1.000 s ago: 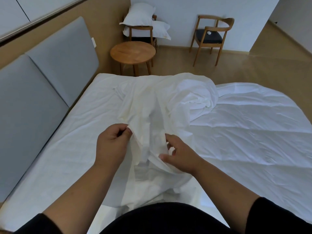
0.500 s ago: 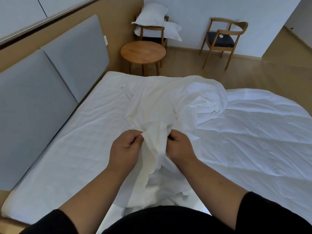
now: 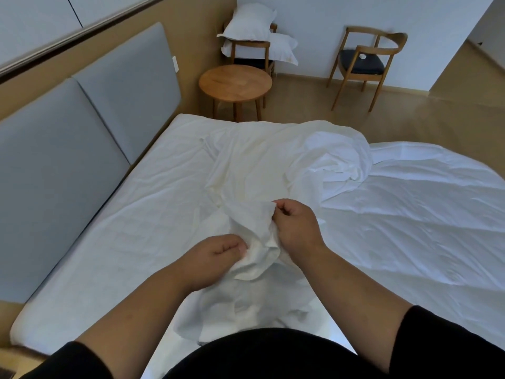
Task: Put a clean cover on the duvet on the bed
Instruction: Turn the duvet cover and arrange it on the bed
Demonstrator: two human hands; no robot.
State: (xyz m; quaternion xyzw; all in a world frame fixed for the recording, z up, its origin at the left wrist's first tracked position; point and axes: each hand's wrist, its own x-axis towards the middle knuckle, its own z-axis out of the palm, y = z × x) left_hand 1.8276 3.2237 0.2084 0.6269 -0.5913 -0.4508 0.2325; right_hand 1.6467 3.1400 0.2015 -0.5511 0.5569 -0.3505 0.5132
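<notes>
Head view: person is standing at the side of the bed (image 3: pixel 90 236), looking down over both forearms in black sleeves.
Left hand (image 3: pixel 210 258): fingers are curling inward, thumb and fingertips pinching a bunched fold of the duvet cover (image 3: pixel 254 170) at its near end; knuckles are facing up.
Right hand (image 3: pixel 296 228): fingers are curling tight, gripping the same gathered fabric just above and right of the left hand; the cloth is standing up in a crumpled ridge between the two hands.
Hand spacing: the two hands are sitting close together, the right one farther from the body.
Duvet cover: off-white, rumpled, lying in a long heap from the hands toward the far edge of the bed, with its near end hanging over the bed's edge in front of the person.
Duvet (image 3: pixel 426 214): white, spreading flat over the right part of the bed, its left edge lying under the heap of cover.
Headboard (image 3: pixel 82 127): grey padded panels are running along the left side.
Round table (image 3: pixel 235 82): wooden, standing beyond the far edge of the bed.
Chair with pillows (image 3: pixel 252 49): two white pillows (image 3: pixel 250 23) are piling on its seat, behind the table.
Second chair (image 3: pixel 366 64): dark seat cushion, carrying a small white item too small to identify.
</notes>
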